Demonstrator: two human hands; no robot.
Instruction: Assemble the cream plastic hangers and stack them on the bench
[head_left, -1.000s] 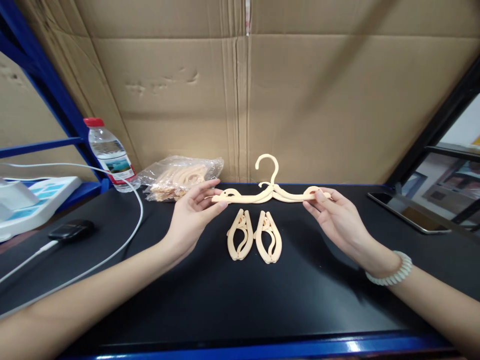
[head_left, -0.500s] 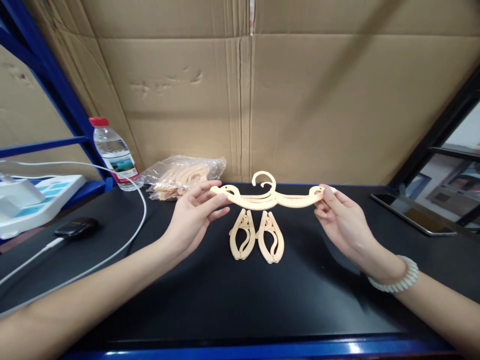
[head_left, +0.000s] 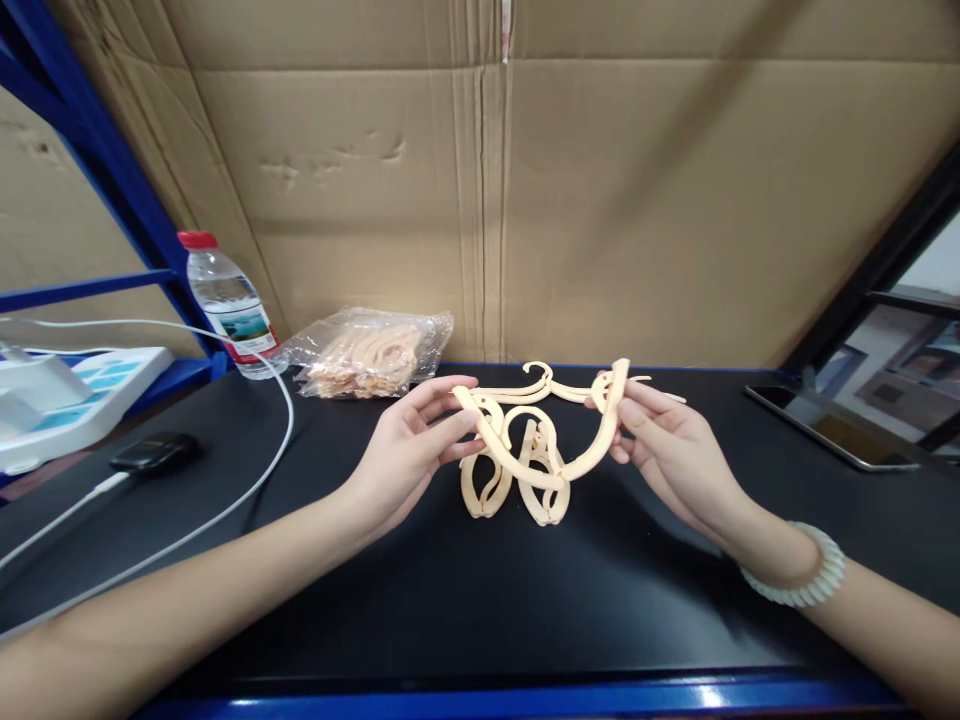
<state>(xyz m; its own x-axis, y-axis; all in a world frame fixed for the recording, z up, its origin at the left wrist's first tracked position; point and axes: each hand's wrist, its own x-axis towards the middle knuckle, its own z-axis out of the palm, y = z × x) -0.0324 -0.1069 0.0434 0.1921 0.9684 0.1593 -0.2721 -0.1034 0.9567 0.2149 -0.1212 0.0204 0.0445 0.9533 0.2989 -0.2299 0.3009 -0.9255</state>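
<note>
Between my hands hangs a cream-coloured folding clothes hanger [head_left: 520, 470], its two arms bent upward into a wide U and its hook curving inside. My left hand [head_left: 409, 445] pinches the left arm's end between thumb and fingers. At the other end, my right hand [head_left: 667, 440] grips the right arm the same way. Just below and behind it, two folded hangers lie side by side on the black table, a left one [head_left: 469, 492] and a right one [head_left: 550, 512], partly covered by the held one. Farther back lies an unfolded hanger [head_left: 568, 393], its ends partly hidden by my hands.
A clear plastic bag [head_left: 367, 352] of more hangers lies at the back, beside a water bottle [head_left: 232, 305] with a red cap. On the left are a power strip [head_left: 112, 385], a black charger [head_left: 154, 453] and white cables. A tablet-like device [head_left: 829, 428] lies on the right.
The held hanger was spread nearly straight; its arms are now bent up and its middle has dropped. My hands have come closer together. The unfolded hanger behind now shows more.
</note>
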